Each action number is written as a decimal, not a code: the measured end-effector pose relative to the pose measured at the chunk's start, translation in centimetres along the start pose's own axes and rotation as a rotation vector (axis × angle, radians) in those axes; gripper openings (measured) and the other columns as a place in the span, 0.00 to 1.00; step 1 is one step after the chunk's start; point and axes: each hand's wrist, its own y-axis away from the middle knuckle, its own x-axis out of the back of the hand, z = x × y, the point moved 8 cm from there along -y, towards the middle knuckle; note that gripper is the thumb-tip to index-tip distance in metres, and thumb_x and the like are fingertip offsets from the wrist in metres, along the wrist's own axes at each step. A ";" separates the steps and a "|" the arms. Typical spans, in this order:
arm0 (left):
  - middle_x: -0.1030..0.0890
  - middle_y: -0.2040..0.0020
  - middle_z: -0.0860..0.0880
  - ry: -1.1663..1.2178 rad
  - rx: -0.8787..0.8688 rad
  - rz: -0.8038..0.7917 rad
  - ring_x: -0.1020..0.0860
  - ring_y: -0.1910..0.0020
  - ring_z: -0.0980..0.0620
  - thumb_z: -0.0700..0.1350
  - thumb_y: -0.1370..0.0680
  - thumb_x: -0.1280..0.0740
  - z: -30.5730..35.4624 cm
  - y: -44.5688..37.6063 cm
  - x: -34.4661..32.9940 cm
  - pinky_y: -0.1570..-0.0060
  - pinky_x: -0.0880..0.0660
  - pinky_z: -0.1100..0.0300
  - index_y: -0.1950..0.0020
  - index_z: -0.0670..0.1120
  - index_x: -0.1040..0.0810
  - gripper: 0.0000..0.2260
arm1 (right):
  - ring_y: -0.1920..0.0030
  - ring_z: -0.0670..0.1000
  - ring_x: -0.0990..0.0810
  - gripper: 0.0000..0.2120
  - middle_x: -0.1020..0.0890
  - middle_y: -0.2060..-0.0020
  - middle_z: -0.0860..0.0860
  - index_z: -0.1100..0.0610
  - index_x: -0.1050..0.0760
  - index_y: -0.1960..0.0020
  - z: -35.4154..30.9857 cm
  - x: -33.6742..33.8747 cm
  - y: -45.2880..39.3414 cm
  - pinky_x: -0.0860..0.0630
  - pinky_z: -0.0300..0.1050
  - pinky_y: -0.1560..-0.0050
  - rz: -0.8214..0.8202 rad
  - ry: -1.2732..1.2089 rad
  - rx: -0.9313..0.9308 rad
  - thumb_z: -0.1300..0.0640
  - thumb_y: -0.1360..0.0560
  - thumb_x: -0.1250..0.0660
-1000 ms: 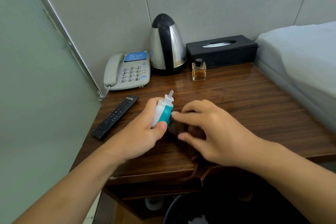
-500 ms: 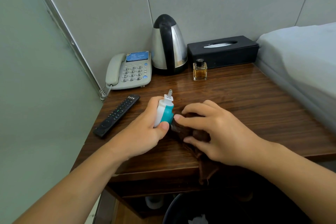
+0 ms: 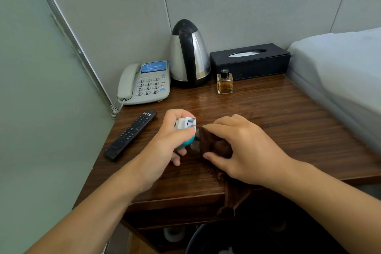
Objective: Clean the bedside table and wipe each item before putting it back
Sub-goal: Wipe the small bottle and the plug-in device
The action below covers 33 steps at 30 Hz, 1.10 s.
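My left hand (image 3: 165,144) grips a small white and teal plug-in device (image 3: 185,125), its metal prongs turned up toward me, just above the wooden bedside table (image 3: 288,130). My right hand (image 3: 245,148) pinches a dark brown cloth (image 3: 212,142) against the device's lower end. The cloth's tail hangs over the table's front edge. The device's lower part is hidden by my fingers and the cloth.
A black remote (image 3: 131,135) lies at the left. At the back stand a grey telephone (image 3: 145,83), a steel kettle (image 3: 188,55), a perfume bottle (image 3: 224,82) and a black tissue box (image 3: 249,61). A bed (image 3: 340,72) borders the right side. A dark bin (image 3: 206,241) sits below.
My left hand has tilted the device so its prongs now face me instead of pointing away. My right hand has bunched the cloth closer against it.
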 end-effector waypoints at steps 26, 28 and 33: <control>0.34 0.31 0.58 -0.370 0.086 -0.185 0.28 0.36 0.60 0.65 0.22 0.34 -0.5 1.9 -0.2 0.40 0.29 0.64 0.22 0.66 0.51 0.35 | 0.41 0.45 0.27 0.30 0.23 0.37 0.40 0.44 0.31 0.24 -0.1 0.0 0.0 0.23 0.47 0.40 -0.127 0.057 0.073 0.39 0.24 0.30; 0.29 0.37 0.59 -0.415 0.048 -0.102 0.26 0.40 0.59 0.69 0.20 0.42 -0.4 1.6 0.2 0.38 0.27 0.58 0.23 0.62 0.46 0.28 | 0.43 0.46 0.27 0.31 0.23 0.37 0.41 0.46 0.30 0.24 -0.1 0.1 0.1 0.22 0.47 0.42 -0.114 0.060 0.110 0.38 0.24 0.32; 0.29 0.33 0.55 -0.443 -0.033 -0.139 0.24 0.42 0.58 0.54 0.15 0.37 0.0 1.4 0.7 0.40 0.26 0.60 0.22 0.64 0.43 0.24 | 0.43 0.44 0.23 0.25 0.20 0.43 0.39 0.42 0.25 0.28 0.5 -0.1 -0.7 0.22 0.47 0.41 -0.151 -0.109 0.064 0.39 0.24 0.30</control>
